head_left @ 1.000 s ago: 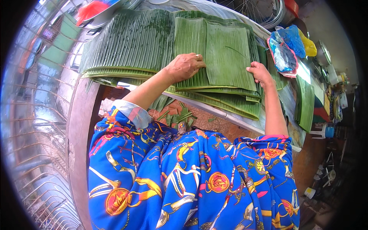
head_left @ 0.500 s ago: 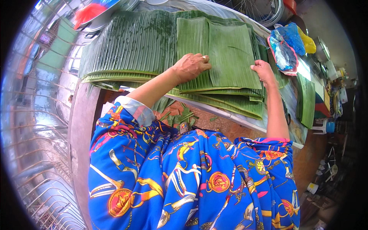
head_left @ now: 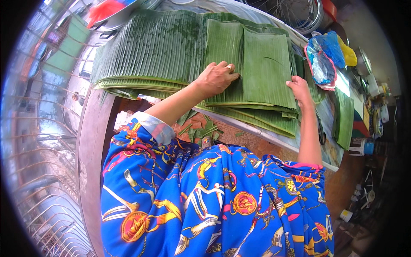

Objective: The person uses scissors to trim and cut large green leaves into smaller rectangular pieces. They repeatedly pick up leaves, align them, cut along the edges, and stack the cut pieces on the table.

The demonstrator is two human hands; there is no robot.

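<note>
Pinching the leaf piece [head_left: 268, 64], lying lengthwise toward 12 atop stacked leaves [head_left: 169, 48], the right hand [head_left: 301, 91] is sitting nearer at 4 o'clock; the left hand [head_left: 218, 79] is resting curled at 8, hold unclear.

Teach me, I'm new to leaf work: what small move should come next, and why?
Perhaps nudge the top leaf piece left: a strip of the leaf beneath shows along its left side, and the right hand is at its right edge.

Two hands [head_left: 216, 80] [head_left: 301, 91], one ring [head_left: 229, 67], one yellow bag [head_left: 348, 52], leaves [head_left: 269, 68] (beyond counting)
</note>
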